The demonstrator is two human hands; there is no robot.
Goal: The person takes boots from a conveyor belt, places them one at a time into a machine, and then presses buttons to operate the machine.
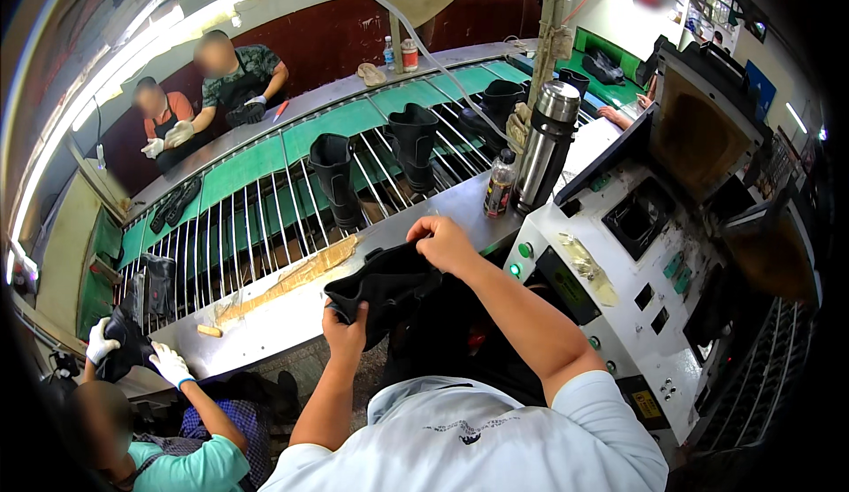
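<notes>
In front of me is a black boot (393, 290), its opening facing up toward me and its lower part hidden in dark shadow. My left hand (347, 328) grips the boot's near left edge, with the thumb over the rim. At the far right edge of the same boot, my right hand (445, 244) has its fingers pinched together on the rim. Beyond my hands, a black boot (332, 178) stands upright on the metal rollers, and another black boot (413, 145) is to its right.
A steel thermos (546, 143) and a bottle (500, 183) stand on the metal ledge (265, 333). To the right is a white machine (610, 289) with raised lids. A gloved co-worker (190, 461) handles a dark boot at lower left; two people sit across the conveyor (256, 200).
</notes>
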